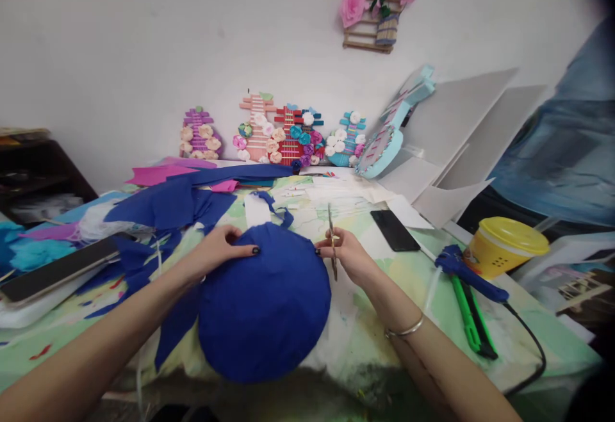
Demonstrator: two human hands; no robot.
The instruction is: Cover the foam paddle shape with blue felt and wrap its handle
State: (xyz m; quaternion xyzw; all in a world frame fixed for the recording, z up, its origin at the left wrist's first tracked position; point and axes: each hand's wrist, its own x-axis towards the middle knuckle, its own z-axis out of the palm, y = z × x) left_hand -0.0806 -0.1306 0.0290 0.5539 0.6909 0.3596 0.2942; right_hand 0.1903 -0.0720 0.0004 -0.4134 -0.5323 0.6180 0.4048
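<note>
A round disc covered in dark blue paper (264,307) is tilted up over the table's front edge. My left hand (223,247) grips its upper left rim, thumb lying on the blue face and the other fingers behind it. On the other side, my right hand (346,254) is closed around a pair of scissors (332,243), held upright beside the disc. Its fingertips reach the disc's right rim. A curled blue paper strip (283,216) and a white piece (257,209) lie just behind the disc.
Blue paper sheets (158,203) and a dark tablet-like slab (62,268) lie left. To the right are a phone (394,230), a blue glue gun (468,273) with its cable, a green cutter (473,319) and a yellow tub (502,248). Decorated instrument models (291,134) line the wall.
</note>
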